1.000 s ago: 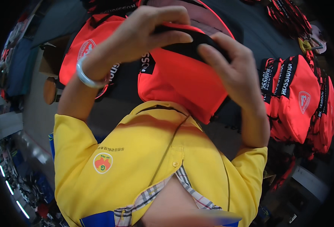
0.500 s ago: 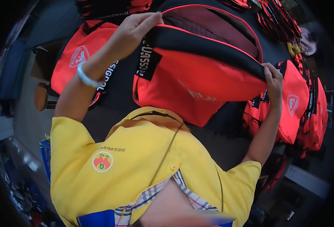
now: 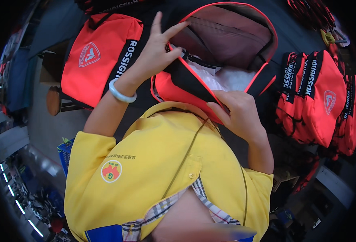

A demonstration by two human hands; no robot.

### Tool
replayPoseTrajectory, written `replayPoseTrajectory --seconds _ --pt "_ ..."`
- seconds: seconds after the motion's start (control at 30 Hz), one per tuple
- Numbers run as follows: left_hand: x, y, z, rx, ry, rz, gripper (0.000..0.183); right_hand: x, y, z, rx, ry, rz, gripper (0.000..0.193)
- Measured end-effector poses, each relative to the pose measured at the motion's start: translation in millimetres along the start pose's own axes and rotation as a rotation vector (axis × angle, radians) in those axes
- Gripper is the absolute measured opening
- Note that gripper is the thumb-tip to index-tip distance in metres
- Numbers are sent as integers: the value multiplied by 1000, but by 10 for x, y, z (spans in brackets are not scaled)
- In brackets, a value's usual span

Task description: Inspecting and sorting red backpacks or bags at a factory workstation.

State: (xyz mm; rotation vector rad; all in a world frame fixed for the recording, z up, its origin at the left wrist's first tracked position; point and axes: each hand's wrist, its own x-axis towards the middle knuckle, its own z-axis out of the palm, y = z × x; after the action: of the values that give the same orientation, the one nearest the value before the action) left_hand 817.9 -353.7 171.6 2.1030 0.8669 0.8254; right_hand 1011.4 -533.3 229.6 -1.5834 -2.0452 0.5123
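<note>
In front of my chest a red-and-black bag [image 3: 179, 88] lies unzipped, its top gaping wide to show a dull maroon lining [image 3: 230, 34]. Pale, whitish stuffing [image 3: 228, 78] that looks like thin film or paper sits inside. My left hand [image 3: 157, 50] is at the left side of the mouth, fingers spread, with fingertips at the red-trimmed edge. At the near edge of the mouth, my right hand [image 3: 238, 113] grips the bag, thumb outside and the other fingers over the rim.
Another red-and-black bag [image 3: 99, 60] lies on the dark table to the left. Several similar bags [image 3: 327, 97] stand packed together at the right. More red-and-black pieces [image 3: 313, 14] are piled far right. A round brown stool [image 3: 53, 101] is at the left.
The near side of the bag has dropped, so the opening faces me and the pale contents show. My right hand has moved left and nearer; my left hand has loosened its pinch and spread its fingers.
</note>
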Motion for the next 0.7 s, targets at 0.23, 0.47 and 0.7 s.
replayPoseTrajectory --seconds 0.23,0.47,0.7 --pt "405 -14 356 354 256 -36 43 17 -62 -27 241 -117 27 14" --pt "464 -467 541 -141 296 -149 60 -238 1041 1533 783 -229 427 28" --pt "58 -327 481 -827 146 -210 33 -240 835 1254 573 -251 312 27"
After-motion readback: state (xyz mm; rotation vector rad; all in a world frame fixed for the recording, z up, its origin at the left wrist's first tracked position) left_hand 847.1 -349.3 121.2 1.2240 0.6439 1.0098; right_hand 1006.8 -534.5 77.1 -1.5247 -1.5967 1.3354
